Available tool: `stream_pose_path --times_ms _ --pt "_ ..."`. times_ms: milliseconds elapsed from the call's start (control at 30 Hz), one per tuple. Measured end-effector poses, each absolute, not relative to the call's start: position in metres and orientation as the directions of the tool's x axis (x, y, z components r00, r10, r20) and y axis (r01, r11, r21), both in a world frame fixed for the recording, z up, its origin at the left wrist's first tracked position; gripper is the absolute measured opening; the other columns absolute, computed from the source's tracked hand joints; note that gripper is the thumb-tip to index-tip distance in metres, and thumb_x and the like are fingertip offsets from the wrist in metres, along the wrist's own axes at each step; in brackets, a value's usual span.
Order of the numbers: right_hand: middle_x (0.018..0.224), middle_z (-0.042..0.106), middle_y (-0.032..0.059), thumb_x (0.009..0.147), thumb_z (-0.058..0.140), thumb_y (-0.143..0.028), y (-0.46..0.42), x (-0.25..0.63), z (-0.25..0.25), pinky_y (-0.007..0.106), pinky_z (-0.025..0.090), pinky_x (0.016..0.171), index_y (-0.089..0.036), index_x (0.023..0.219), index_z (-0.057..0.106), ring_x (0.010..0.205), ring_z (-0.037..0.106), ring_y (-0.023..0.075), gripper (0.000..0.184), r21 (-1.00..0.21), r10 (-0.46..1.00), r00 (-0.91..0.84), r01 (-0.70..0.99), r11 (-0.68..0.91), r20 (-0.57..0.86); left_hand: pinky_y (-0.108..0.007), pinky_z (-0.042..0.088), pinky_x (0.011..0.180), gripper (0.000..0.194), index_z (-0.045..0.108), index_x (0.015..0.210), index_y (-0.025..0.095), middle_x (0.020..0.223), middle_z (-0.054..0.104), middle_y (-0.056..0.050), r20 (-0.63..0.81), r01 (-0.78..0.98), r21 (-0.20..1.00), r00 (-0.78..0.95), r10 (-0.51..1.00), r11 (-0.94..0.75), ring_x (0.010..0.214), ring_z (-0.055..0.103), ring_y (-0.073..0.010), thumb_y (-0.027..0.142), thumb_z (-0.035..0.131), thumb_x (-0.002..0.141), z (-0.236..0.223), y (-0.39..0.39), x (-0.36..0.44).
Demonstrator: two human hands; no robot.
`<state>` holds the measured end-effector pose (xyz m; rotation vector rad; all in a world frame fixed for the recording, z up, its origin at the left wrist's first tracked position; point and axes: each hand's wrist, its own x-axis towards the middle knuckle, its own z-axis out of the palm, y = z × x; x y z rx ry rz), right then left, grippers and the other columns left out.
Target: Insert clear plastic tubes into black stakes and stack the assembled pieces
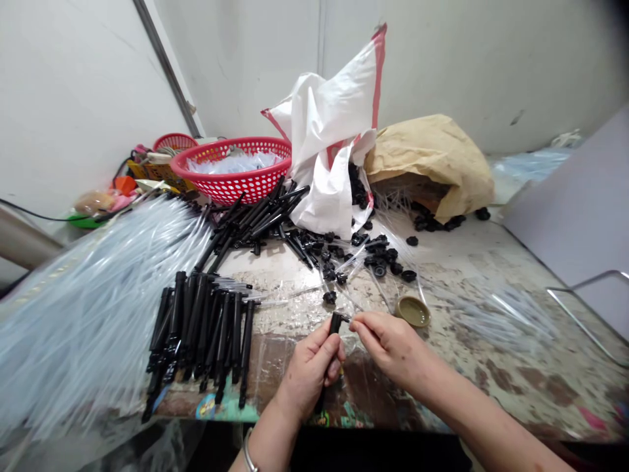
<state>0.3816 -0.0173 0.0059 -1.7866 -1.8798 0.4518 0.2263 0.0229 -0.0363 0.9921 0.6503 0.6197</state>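
Note:
My left hand is closed round a black plastic tube, held upright near the table's front edge. My right hand pinches something small at the tube's top end; what it holds is too small to name. A row of finished black tubes lies to the left of my hands. Loose black caps are scattered behind my hands. A small olive lid rests just beyond my right hand.
A big heap of clear thin tubes covers the left side. More black tubes lie before a red basket. A white sack and a brown paper bag stand at the back. A metal wire frame is at right.

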Motion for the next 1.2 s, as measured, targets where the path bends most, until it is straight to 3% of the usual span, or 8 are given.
stream_pose_path --times_ms 200,333,467,633,800,867,967,1200 --pt "0.066 0.058 0.0042 0.088 0.034 -0.023 -0.011 0.382 0.001 0.026 0.038 0.059 -0.018 0.070 0.053 0.062 0.053 0.0158 0.027 -0.482 0.994 -0.039 0.872 0.084 0.102 -0.016 0.018 0.037 0.025 0.055 0.095 0.014 0.065 0.046 0.005 -0.235 -0.222 0.839 0.677 0.698 0.497 0.041 0.028 -0.0017 0.036 0.055 0.083 -0.038 0.025 0.228" --pt "0.063 0.056 0.0024 0.089 0.034 -0.024 -0.005 0.381 -0.005 0.026 0.037 0.057 -0.019 0.067 0.049 0.059 0.052 0.0149 0.028 -0.515 0.995 -0.034 0.853 0.077 0.092 -0.015 0.016 0.036 0.024 0.054 0.081 0.014 0.064 0.046 0.005 -0.243 -0.247 0.818 0.670 0.702 0.519 0.041 0.027 -0.0012 0.038 0.057 0.081 -0.039 0.027 0.228" --pt "0.062 0.056 0.0020 0.089 0.033 -0.027 -0.002 0.380 -0.010 0.026 0.038 0.056 -0.020 0.065 0.048 0.058 0.052 0.0153 0.029 -0.563 0.994 -0.046 0.821 0.096 0.102 -0.015 0.018 0.036 0.027 0.056 0.083 0.014 0.063 0.046 0.005 -0.240 -0.241 0.843 0.633 0.736 0.482 0.040 0.028 -0.0017 0.041 0.057 0.080 -0.041 0.025 0.228" --pt "0.074 0.060 0.0049 0.092 0.028 -0.036 -0.004 0.381 -0.005 0.030 0.044 0.066 -0.019 0.077 0.055 0.071 0.057 0.0183 0.035 -0.690 0.997 -0.014 0.722 0.060 0.073 -0.017 0.025 0.037 0.038 0.056 0.111 0.017 0.072 0.052 0.002 -0.184 -0.124 0.950 0.519 0.835 0.286 0.042 0.035 -0.0033 0.043 0.051 0.083 -0.039 0.019 0.225" --pt "0.101 0.061 0.0094 0.092 0.032 -0.039 0.001 0.391 0.003 0.034 0.044 0.083 -0.019 0.104 0.056 0.096 0.056 0.0205 0.033 -0.738 0.984 0.050 0.668 0.092 0.168 -0.023 0.038 0.046 0.046 0.047 0.127 0.022 0.077 0.049 0.000 0.048 0.185 0.980 0.150 0.988 -0.076 0.055 0.047 -0.0109 0.041 0.046 0.086 -0.012 0.038 0.179" --pt "0.095 0.062 0.0092 0.092 0.033 -0.037 0.010 0.395 0.003 0.035 0.045 0.080 -0.018 0.097 0.059 0.090 0.057 0.0206 0.032 -0.716 0.982 0.027 0.688 0.116 0.185 -0.028 0.045 0.062 0.043 0.052 0.123 0.020 0.076 0.049 -0.001 0.280 0.422 0.873 -0.021 0.960 -0.246 0.065 0.051 -0.0151 0.040 0.047 0.085 -0.002 0.056 0.150" --pt "0.084 0.062 0.0073 0.090 0.037 -0.031 0.029 0.395 0.001 0.033 0.045 0.075 -0.017 0.090 0.062 0.081 0.058 0.0195 0.029 -0.663 0.978 -0.018 0.733 0.155 0.209 -0.037 0.042 0.080 0.042 0.057 0.118 0.016 0.081 0.055 -0.006 0.504 0.716 0.625 -0.067 0.861 -0.310 0.079 0.053 -0.0219 0.038 0.043 0.086 0.004 0.088 0.112" --pt "0.085 0.062 0.0069 0.091 0.039 -0.021 0.098 0.361 0.008 0.024 0.042 0.075 -0.015 0.085 0.066 0.082 0.058 0.0158 0.028 -0.408 0.993 -0.101 0.906 0.115 0.054 -0.046 0.040 0.078 0.044 0.061 0.110 0.004 0.090 0.057 -0.017 0.618 0.950 0.270 -0.045 0.785 -0.159 0.084 0.053 -0.0297 0.033 0.039 0.085 -0.017 0.129 0.096"
